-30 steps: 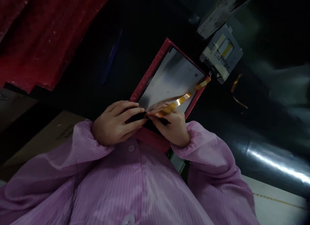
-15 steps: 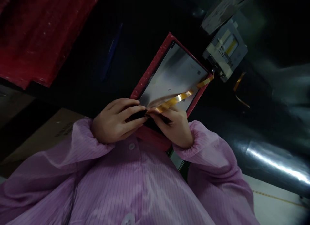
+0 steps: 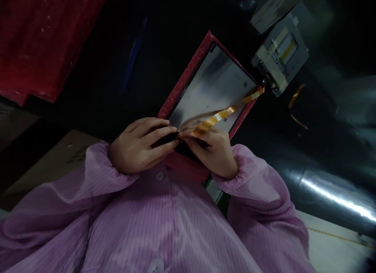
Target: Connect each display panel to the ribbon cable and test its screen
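A silver flat panel (image 3: pixel 214 89) lies on a red bubble-wrap sheet (image 3: pixel 188 81) on the dark bench. A strip of amber tape (image 3: pixel 226 113) stretches from the panel's far right corner down to my fingers. My right hand (image 3: pixel 216 151) pinches the near end of that tape over the panel's near edge. My left hand (image 3: pixel 141 145) grips the dark near edge of the panel, its fingertips meeting those of the right hand at the tape end. Both wrists are in pink striped sleeves.
A grey tape dispenser (image 3: pixel 280 63) sits just past the panel's far right corner, with loose amber tape scraps (image 3: pixel 296 104) beside it. A stack of red bubble wrap (image 3: pixel 44 42) fills the upper left. A blue pen (image 3: pixel 132 57) lies on the bench. A cardboard box (image 3: pixel 58 159) is at lower left.
The panel and dispenser have drifted up and right in view. My right hand has shifted slightly right along the tape; both hands keep their hold.
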Demonstrator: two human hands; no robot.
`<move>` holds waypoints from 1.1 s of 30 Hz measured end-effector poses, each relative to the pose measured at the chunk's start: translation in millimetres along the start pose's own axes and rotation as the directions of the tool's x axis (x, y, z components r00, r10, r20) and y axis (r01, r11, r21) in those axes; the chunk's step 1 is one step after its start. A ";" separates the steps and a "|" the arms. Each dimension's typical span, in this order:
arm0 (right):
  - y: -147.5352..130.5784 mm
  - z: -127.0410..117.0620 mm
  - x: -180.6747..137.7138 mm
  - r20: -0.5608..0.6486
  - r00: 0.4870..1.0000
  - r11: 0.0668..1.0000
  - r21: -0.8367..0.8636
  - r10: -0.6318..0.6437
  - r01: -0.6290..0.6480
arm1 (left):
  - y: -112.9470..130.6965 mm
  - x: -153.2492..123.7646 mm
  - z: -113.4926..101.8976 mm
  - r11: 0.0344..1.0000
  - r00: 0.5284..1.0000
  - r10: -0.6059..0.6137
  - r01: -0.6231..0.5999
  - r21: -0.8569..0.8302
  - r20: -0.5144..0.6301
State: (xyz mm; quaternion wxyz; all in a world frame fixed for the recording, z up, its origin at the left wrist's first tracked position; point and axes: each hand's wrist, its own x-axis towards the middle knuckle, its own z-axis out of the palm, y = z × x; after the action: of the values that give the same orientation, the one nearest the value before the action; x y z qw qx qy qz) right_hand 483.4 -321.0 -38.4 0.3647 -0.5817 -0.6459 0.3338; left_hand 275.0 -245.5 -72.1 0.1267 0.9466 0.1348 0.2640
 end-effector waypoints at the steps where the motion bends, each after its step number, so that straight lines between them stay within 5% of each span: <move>1: -0.3 0.4 -0.2 0.002 1.000 1.000 0.007 0.012 -0.012 | 0.2 -0.6 0.2 1.000 1.000 -0.007 0.007 0.003 0.004; 8: -3.5 2.3 -3.8 0.000 0.995 0.995 -0.002 0.102 -0.102 | 0.2 -6.4 3.6 0.998 0.998 -0.060 0.060 -0.026 0.022; 19: -0.5 0.8 -2.1 0.025 0.997 0.997 0.014 0.075 -0.075 | -0.1 -7.1 3.6 0.999 1.000 0.014 -0.015 0.038 0.012; 33: -1.4 1.0 -1.6 0.012 0.997 0.997 0.002 0.078 -0.078 | 0.5 -9.4 5.2 0.999 0.999 -0.037 0.038 -0.024 0.037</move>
State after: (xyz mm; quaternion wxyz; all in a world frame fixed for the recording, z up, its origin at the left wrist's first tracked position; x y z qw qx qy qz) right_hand 482.0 -322.8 -37.9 0.3483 -0.6041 -0.6245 0.3517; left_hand 270.1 -249.8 -80.7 0.1456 0.9470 0.1468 0.2458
